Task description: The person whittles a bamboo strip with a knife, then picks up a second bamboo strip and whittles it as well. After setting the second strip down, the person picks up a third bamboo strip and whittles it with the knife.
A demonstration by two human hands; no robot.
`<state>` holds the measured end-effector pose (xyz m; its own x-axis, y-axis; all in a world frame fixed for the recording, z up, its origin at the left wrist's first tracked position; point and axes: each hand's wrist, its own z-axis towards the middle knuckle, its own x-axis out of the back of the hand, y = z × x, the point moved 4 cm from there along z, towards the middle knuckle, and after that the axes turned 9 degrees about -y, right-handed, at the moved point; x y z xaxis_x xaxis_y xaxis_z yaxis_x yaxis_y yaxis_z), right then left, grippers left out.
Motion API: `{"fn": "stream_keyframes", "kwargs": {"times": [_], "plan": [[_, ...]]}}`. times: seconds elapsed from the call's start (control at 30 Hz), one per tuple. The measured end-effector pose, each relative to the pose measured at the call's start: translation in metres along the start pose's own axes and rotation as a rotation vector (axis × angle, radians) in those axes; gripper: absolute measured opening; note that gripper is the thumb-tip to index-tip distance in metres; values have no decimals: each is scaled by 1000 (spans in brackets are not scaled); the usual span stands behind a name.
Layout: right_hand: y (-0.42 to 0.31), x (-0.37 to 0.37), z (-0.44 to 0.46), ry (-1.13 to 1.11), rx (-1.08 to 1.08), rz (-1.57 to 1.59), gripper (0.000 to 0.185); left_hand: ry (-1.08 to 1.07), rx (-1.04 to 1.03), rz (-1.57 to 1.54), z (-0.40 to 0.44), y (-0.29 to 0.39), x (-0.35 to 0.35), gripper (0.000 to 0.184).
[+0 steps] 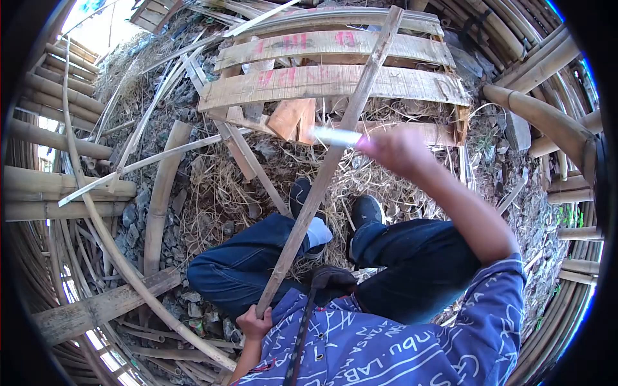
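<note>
My left hand [255,323] is closed round the near end of a long, weathered bamboo strip [317,186], close to my left hip. The strip slants up and away between my legs, its far end over a slatted wooden pallet [335,82]. In my right hand [404,153] is a knife [336,136] with a pinkish handle, its pale blade smeared by motion. The blade points left and lies across the strip's middle part; whether it touches the wood I cannot tell. Just beyond the blade, an orange-brown notched wooden block [293,121] sits against the pallet's near side.
Dry shavings [219,174] and stones cover the ground around my shoes. A long curved bamboo pole [103,225] and a short board [106,305] lie at left. Stacked bamboo poles [58,183] line the left side, and a thick pole [547,119] juts in at right.
</note>
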<state>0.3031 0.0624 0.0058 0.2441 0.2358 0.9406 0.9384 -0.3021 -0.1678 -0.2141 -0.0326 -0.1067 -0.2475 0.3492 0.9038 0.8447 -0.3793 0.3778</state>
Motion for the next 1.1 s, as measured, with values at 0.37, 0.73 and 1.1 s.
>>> {"fn": "stream_keyframes", "kwargs": {"times": [0.37, 0.73, 1.1], "plan": [[63, -2, 25, 245, -89, 105, 59, 13, 52, 45, 1, 4, 0, 44], [64, -4, 15, 270, -95, 127, 61, 28, 45, 32, -7, -1, 7, 44], [48, -14, -20, 109, 110, 198, 54, -121, 328, -108, -91, -27, -12, 54]]}}
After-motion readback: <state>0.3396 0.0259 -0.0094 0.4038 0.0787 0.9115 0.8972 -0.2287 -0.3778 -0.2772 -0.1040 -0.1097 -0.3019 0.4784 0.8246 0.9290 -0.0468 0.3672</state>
